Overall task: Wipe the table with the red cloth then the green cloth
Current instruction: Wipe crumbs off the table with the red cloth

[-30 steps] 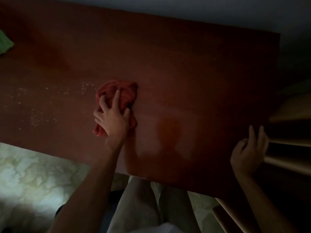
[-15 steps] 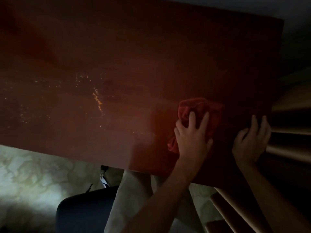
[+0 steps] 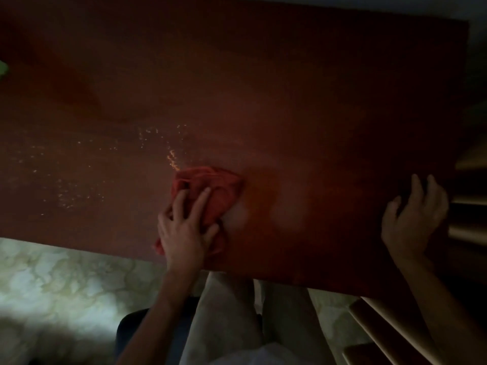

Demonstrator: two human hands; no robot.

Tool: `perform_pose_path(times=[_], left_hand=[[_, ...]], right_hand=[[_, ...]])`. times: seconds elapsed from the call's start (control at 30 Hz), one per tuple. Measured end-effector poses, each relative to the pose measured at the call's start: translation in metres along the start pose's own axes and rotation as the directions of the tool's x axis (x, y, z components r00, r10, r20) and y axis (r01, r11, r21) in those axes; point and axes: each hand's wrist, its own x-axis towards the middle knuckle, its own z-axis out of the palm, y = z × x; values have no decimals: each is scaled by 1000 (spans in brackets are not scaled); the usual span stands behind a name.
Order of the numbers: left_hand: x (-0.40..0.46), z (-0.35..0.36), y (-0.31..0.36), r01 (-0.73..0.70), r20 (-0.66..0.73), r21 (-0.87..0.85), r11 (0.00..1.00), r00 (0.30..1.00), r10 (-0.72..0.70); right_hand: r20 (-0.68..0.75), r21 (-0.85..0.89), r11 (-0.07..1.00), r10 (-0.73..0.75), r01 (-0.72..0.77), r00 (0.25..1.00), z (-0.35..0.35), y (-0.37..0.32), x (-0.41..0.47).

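Observation:
A crumpled red cloth (image 3: 210, 184) lies on the dark reddish-brown table (image 3: 316, 101), near its front edge. My left hand (image 3: 184, 230) presses down on the cloth's near part, fingers spread over it. My right hand (image 3: 413, 219) rests on the table's right edge with fingers loosely apart and nothing in it. A sliver of the green cloth (image 3: 3, 68) shows at the far left edge of the view. Pale crumbs or specks (image 3: 79, 177) are scattered on the table left of the red cloth.
The room is dim. Light wooden slats or shelves (image 3: 469, 227) stand beside the table on the right. A marbled pale floor (image 3: 66, 285) lies below the front edge, with my legs (image 3: 237, 312) and a dark seat (image 3: 131, 333) under me.
My left hand swept the red cloth right toward my right hand, then back left to the table's middle. A short line of gathered crumbs appeared. The right hand stayed at the edge.

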Motion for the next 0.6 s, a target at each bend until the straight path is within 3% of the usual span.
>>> perform_pose_path(times=[0.1,0.23,0.43,0.6], left_hand=[[23,-19,-39,55,-37,2,998,998,-55],[32,-24,-38,154,-63,-34,988,986,-156],[15,-7,-4,147,-65,-94,985,986,-153],[14,7,36,-63,-36,11,998,997,63]], right_hand=[[75,7,984,-180,179,981,10,-65,-3],[238,58,920,-390,387,890,38,-162,-7],[212,-49,934,-337,354,918,59,-197,-12],[140,-10,942,-331,336,933,60,-201,-13]])
